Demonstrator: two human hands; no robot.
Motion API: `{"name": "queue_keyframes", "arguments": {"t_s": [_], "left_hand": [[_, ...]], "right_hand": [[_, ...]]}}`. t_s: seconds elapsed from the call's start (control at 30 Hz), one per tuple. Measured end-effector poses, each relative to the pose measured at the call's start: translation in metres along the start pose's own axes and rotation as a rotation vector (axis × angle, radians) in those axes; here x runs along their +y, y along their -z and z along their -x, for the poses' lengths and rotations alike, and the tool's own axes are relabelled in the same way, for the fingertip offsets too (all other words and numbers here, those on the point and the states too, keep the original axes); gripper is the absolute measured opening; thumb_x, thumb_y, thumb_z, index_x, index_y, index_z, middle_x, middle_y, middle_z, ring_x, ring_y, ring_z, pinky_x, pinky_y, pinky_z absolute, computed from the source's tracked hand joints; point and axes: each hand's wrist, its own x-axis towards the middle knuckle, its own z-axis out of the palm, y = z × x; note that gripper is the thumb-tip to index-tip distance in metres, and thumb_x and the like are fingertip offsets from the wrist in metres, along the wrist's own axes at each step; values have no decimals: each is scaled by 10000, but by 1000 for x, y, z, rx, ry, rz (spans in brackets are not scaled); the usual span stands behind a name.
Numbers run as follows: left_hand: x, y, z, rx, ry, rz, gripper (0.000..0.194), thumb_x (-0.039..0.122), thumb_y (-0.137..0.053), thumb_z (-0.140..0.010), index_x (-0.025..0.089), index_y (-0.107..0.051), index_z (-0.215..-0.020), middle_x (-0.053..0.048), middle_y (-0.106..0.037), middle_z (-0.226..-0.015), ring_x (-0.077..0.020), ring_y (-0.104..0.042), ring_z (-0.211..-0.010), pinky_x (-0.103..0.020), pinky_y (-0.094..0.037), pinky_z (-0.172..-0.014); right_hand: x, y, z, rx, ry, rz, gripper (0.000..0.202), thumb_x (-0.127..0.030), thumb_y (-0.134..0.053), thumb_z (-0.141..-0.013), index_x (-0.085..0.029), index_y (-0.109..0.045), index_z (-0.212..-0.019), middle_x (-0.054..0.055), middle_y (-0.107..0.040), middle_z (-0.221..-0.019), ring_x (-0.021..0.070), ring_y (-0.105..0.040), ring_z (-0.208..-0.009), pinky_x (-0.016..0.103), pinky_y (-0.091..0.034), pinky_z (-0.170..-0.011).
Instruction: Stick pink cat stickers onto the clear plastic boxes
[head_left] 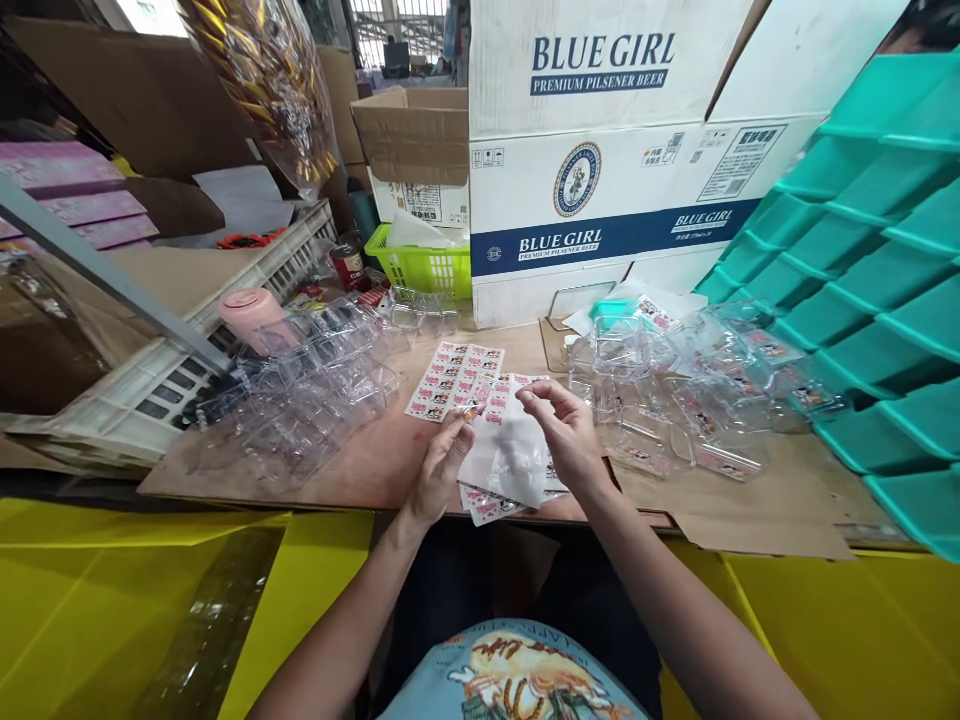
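Note:
In the head view my left hand [441, 462] is closed, thumb against forefinger, on a small printed sticker [472, 411] with an orange and dark picture. To its right my right hand [564, 432] pinches thumb and fingertips together; what lies between them is too small to make out. Beneath both hands is a white backing sheet [495, 458], partly bare and glossy. A sticker sheet [450, 378] with rows of pink and black prints lies just behind it. Another printed sheet [487, 505] pokes out at the table's front edge.
Clear plastic boxes [315, 400] are heaped on the left, beside a pink bottle [255, 318]. More clear boxes [720, 440], several with stickers, lie on the right by stacked teal bins [870, 330]. White cartons [600, 180] and a green basket [420, 265] stand behind.

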Motion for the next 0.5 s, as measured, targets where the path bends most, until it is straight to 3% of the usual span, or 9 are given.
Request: {"name": "queue_keyframes", "arguments": {"t_s": [0.13, 0.23, 0.3, 0.4, 0.5], "left_hand": [[-7, -2, 1, -41, -69, -168, 543, 587, -417, -939, 241, -565, -1332, -85, -412, -1509, -280, -301, -1446, -414, -251, -1188], [-13, -6, 0, -55, -273, -438, 634, 647, -420, -903, 292, -460, -1426, -75, -209, -1612, -294, -184, -1492, -455, -202, -1205], [-16, -9, -3, -51, -420, -648, 770, 691, -444, -860, 308, -308, -1513, -96, -121, -1634, -314, -102, -1508, -506, -149, -1207], [-17, -9, -7, -49, -511, -878, 930, 713, -483, -822, 302, -103, -1564, -133, -67, -1640, -344, -30, -1511, -565, -116, -1192], [-15, -2, -8, -22, -554, -954, 970, 669, -598, -783, 326, -127, -1559, -129, -104, -1638, -366, -55, -1506, -593, -122, -1180]], "right_hand": [[6, -8, 12, -42, -171, -129, 263, -425, -780, -736, -194, -740, -856, 37, -672, -888, 165, -587, -829, 300, -484, -750], [12, -22, 30, -108, -393, -335, 286, -421, -823, -684, -184, -759, -831, 36, -676, -852, 149, -592, -752, 307, -505, -718], [13, -31, 41, -50, -468, -449, 283, -399, -848, -656, -187, -760, -821, 29, -671, -869, 136, -593, -735, 309, -517, -723], [12, -37, 48, 47, -489, -521, 267, -359, -867, -630, -190, -746, -798, 22, -662, -910, 123, -591, -725, 314, -526, -738], [7, -30, 45, 54, -432, -474, 247, -360, -848, -648, -191, -711, -765, 10, -645, -870, 133, -585, -733, 318, -515, -741]]}}
